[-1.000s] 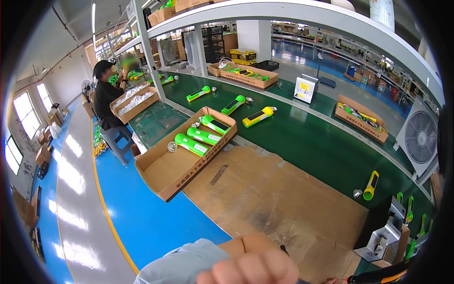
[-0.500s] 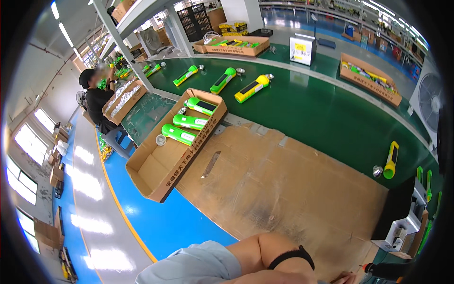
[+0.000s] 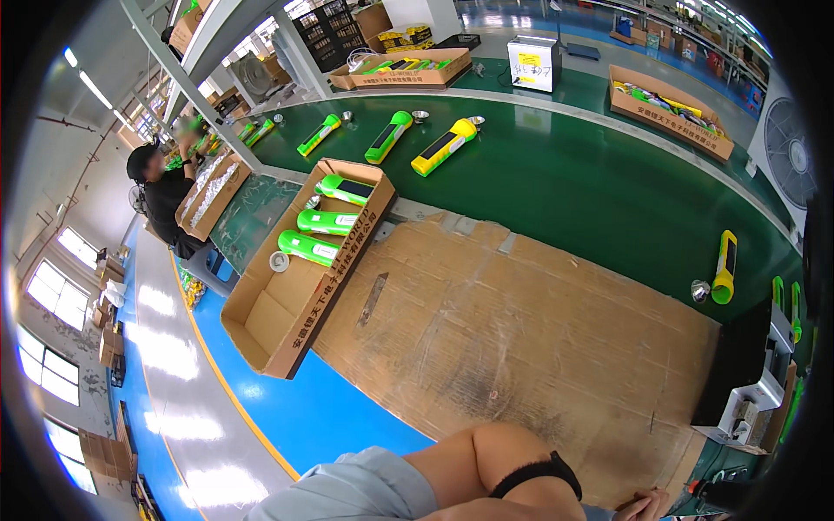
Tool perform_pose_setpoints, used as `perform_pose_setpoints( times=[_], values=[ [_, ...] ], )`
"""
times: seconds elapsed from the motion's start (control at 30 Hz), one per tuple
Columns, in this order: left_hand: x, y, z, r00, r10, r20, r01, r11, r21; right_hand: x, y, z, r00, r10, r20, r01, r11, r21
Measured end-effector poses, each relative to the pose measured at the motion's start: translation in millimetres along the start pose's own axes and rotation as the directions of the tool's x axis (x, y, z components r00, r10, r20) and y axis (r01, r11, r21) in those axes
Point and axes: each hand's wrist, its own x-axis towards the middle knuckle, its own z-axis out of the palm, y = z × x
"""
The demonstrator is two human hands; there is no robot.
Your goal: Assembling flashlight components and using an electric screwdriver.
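Observation:
From the lower left my left arm, in a light blue sleeve with a black band round it, bends across the lower edge. The fingers of my left hand (image 3: 643, 504) show at the bottom right, curled together over the cardboard sheet (image 3: 521, 321); whatever they grip is hidden. Close to their right is a dark, red-tipped tool (image 3: 719, 497) like a power screwdriver, partly lost in the dark rim. My right hand does not show. Left of the sheet, a shallow carton (image 3: 261, 319) holds three green flashlights (image 3: 326, 222) and round silvery reflectors (image 3: 278, 261).
On the green belt lie yellow-and-green flashlights (image 3: 446, 148) with reflectors beside them, and one yellow flashlight (image 3: 724, 267) at right. A black-and-white machine (image 3: 745, 382) stands on the right. A co-worker (image 3: 165, 195) sits at far left. Cartons of flashlights (image 3: 671, 113) stand beyond the belt.
The view has turned slightly, so most of the bench appears farther left. My left fingers show a little higher, and the red-tipped tool sits slightly farther right of them.

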Motion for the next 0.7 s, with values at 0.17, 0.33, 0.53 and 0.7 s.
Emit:
perform_pose_setpoints(
  times=[0.17,0.33,0.53,0.7],
  values=[
    [0.3,-0.7,1.4,1.0,0.004,-0.013,-0.003,0.997,0.079,-5.1,7.2,0.1,1.0,-0.016,-0.018,0.016,1.0,0.004],
    [0.7,-3.3,3.1,1.0,0.002,-0.021,0.001,0.989,0.146,-6.3,12.6,1.7,1.0,-0.016,-0.027,0.016,1.0,0.005],
    [2.0,-8.3,3.0,1.0,0.025,-0.017,-0.023,0.995,0.095,-7.2,14.2,3.7,0.999,-0.014,-0.03,0.014,1.0,0.003],
    [2.8,-10.0,1.7,0.999,0.039,-0.017,-0.038,0.998,0.058,-7.5,15.9,5.4,0.999,-0.014,-0.033,0.014,1.0,0.004]
  ],
)
